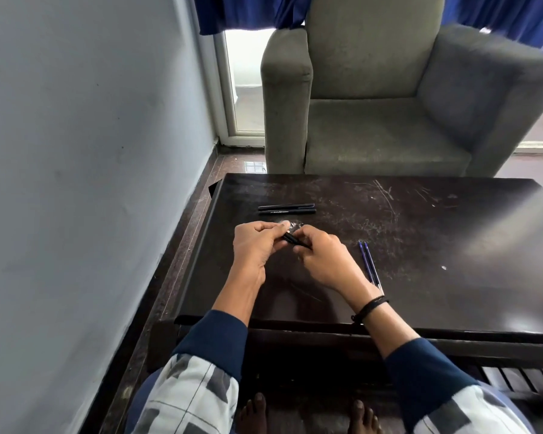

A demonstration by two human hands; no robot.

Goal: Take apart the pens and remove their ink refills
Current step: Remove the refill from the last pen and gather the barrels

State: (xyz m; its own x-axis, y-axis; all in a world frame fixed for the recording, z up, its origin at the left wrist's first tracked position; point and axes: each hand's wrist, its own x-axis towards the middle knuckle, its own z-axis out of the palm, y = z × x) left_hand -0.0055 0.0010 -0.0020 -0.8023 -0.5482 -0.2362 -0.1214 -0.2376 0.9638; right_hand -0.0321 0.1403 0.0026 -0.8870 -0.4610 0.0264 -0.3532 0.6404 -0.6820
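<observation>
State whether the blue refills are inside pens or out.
Out: both blue refills lie bare, side by side, on the table right of the right hand.

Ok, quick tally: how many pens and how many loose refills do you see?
Pens lying loose: 2
Pen held in left hand and right hand: 1
Blue refills lying loose: 2
Total: 5

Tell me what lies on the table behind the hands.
Two dark pens lie side by side on the table. Something pale glints by the left hand, mostly covered; cannot identify it.
</observation>
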